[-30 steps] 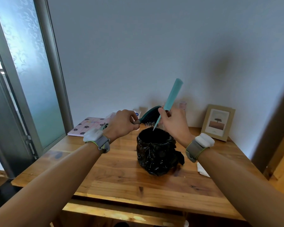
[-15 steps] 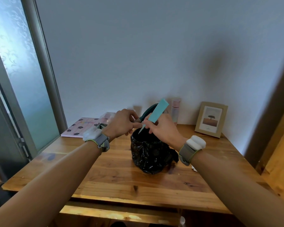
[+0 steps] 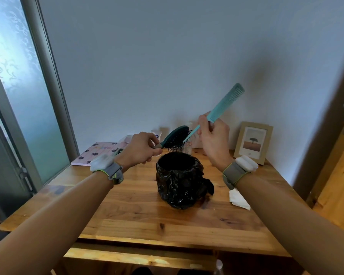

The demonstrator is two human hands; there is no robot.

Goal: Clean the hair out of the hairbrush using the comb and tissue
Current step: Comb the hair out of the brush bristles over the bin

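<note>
My left hand (image 3: 140, 148) grips the handle of a dark teal hairbrush (image 3: 176, 138), held above a small bin lined with a black bag (image 3: 180, 181), bristles facing down and right. My right hand (image 3: 213, 139) holds a light teal tail comb (image 3: 224, 105) by its middle. The comb's thin tail points down-left and its tip touches the bristles. The toothed end sticks up to the right. A white tissue (image 3: 238, 198) lies on the wooden table (image 3: 147, 215) to the right of the bin, partly under my right forearm.
A framed picture (image 3: 253, 141) leans on the wall at the back right. A pink patterned booklet (image 3: 96, 152) lies at the back left, with small bottles and boxes behind the brush. A frosted glass door stands at the left, a wooden door at the right.
My right hand has lifted and swung the comb up to the right, so its tail now meets the bristles from the right side. The brush stays over the bin.
</note>
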